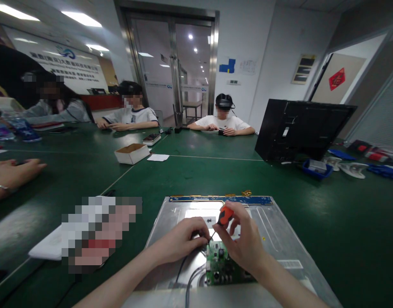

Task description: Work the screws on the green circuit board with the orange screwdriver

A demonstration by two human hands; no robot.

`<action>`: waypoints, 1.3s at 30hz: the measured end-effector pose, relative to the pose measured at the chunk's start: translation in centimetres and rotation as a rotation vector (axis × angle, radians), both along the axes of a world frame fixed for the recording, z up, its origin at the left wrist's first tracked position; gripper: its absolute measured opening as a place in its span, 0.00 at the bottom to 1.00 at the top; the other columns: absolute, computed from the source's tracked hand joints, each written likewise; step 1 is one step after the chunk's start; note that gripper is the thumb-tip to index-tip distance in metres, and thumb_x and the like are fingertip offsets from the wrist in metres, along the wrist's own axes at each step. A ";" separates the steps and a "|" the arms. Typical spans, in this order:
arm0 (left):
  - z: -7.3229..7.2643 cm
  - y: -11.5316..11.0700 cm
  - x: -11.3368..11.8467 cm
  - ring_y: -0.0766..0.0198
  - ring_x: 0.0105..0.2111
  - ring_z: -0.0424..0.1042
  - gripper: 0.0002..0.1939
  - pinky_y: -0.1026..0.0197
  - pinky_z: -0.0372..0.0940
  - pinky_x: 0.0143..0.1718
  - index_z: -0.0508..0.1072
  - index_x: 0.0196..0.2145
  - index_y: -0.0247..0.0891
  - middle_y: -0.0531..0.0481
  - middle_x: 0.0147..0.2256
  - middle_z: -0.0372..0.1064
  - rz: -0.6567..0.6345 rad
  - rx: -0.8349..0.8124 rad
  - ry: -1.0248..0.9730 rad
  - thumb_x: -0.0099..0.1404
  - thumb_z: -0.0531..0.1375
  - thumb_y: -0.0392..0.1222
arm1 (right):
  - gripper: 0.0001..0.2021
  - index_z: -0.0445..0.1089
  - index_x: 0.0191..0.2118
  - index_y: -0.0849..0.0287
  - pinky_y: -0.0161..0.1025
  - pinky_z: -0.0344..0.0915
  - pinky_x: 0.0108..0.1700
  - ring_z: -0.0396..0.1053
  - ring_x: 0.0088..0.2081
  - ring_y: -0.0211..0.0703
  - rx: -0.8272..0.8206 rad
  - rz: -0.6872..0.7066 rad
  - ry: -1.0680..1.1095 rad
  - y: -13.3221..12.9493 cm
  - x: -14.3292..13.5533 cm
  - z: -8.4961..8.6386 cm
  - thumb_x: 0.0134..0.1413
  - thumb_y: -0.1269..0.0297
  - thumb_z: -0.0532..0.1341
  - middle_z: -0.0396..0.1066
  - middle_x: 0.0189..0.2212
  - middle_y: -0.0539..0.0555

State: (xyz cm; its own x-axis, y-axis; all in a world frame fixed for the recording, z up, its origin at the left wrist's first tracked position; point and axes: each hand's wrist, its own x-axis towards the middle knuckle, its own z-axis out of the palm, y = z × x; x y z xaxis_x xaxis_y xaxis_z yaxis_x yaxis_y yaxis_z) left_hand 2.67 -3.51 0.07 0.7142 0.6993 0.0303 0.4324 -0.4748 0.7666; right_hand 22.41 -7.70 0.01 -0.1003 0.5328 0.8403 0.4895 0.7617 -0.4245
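A flat metal display panel (279, 239) lies in front of me, with a blue circuit strip (196, 199) along its far edge. On its near half sits a green circuit board (220, 263). My right hand (246, 244) grips a screwdriver (226, 215) by its orange and black handle, the thin shaft slanting down to the board's upper left corner. There the fingers of my left hand (186, 237) are pinched together beside the tip; what they hold is hidden. Dark cables (191, 280) run from the board's left side toward me.
A white box (132, 154) and a paper slip (158, 158) lie further off on the green table (196, 175). To the right stand a black monitor (303, 130) and a blue tray (317, 169). Several people sit around; another person's hands (18, 175) show at left.
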 end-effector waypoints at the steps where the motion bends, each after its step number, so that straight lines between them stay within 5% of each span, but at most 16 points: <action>1: -0.1 0.0 0.0 0.61 0.35 0.68 0.04 0.62 0.62 0.38 0.73 0.33 0.37 0.51 0.34 0.70 -0.001 0.002 -0.003 0.62 0.58 0.34 | 0.23 0.55 0.62 0.49 0.31 0.66 0.19 0.66 0.25 0.36 -0.004 0.013 -0.001 -0.1 -0.1 0.1 0.64 0.69 0.58 0.68 0.40 0.53; 5: -0.5 0.1 -0.1 0.60 0.36 0.68 0.05 0.60 0.63 0.40 0.74 0.36 0.37 0.50 0.36 0.72 -0.009 0.002 -0.006 0.63 0.58 0.34 | 0.24 0.57 0.63 0.47 0.37 0.71 0.24 0.69 0.27 0.37 -0.042 0.020 -0.043 -0.7 -0.3 0.4 0.65 0.71 0.56 0.64 0.47 0.57; 14: -0.1 0.1 0.1 0.61 0.34 0.68 0.03 0.62 0.62 0.37 0.73 0.33 0.37 0.51 0.33 0.70 0.002 0.016 0.015 0.63 0.59 0.35 | 0.30 0.46 0.70 0.53 0.40 0.72 0.28 0.72 0.34 0.45 -0.042 0.040 -0.076 -0.6 -0.1 0.0 0.65 0.74 0.50 0.71 0.43 0.59; 21: 0.0 0.0 0.0 0.62 0.34 0.67 0.04 0.62 0.60 0.36 0.74 0.33 0.37 0.52 0.33 0.70 -0.002 0.013 0.004 0.63 0.58 0.33 | 0.22 0.54 0.60 0.52 0.34 0.67 0.21 0.66 0.24 0.38 0.004 0.013 -0.007 -0.3 0.1 0.1 0.64 0.64 0.59 0.71 0.35 0.52; 29: -0.6 0.2 -0.1 0.60 0.37 0.69 0.06 0.60 0.64 0.40 0.74 0.38 0.37 0.50 0.36 0.73 -0.020 0.013 -0.006 0.64 0.58 0.35 | 0.22 0.58 0.63 0.48 0.36 0.72 0.26 0.71 0.31 0.40 0.000 0.062 -0.050 -0.4 0.0 0.6 0.66 0.71 0.56 0.69 0.41 0.55; 33: -0.5 0.2 -0.1 0.60 0.36 0.68 0.05 0.60 0.63 0.39 0.74 0.36 0.37 0.50 0.35 0.72 -0.009 0.021 0.003 0.64 0.58 0.36 | 0.27 0.53 0.68 0.50 0.39 0.73 0.28 0.73 0.35 0.45 -0.002 0.072 -0.089 -0.5 0.0 0.4 0.66 0.73 0.53 0.72 0.40 0.56; 39: -0.1 0.1 0.0 0.60 0.35 0.68 0.04 0.61 0.61 0.37 0.73 0.33 0.37 0.50 0.34 0.71 -0.005 0.007 0.008 0.63 0.58 0.35 | 0.29 0.46 0.70 0.55 0.40 0.72 0.26 0.73 0.27 0.44 -0.025 0.045 -0.084 -0.4 0.2 0.0 0.67 0.73 0.50 0.76 0.39 0.59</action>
State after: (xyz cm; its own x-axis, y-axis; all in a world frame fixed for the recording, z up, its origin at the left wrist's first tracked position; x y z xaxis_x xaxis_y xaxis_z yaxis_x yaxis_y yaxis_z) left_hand 2.64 -3.43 -0.07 0.7181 0.6954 0.0291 0.4361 -0.4822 0.7598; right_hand 22.59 -8.12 0.00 -0.1938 0.5470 0.8144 0.4897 0.7732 -0.4029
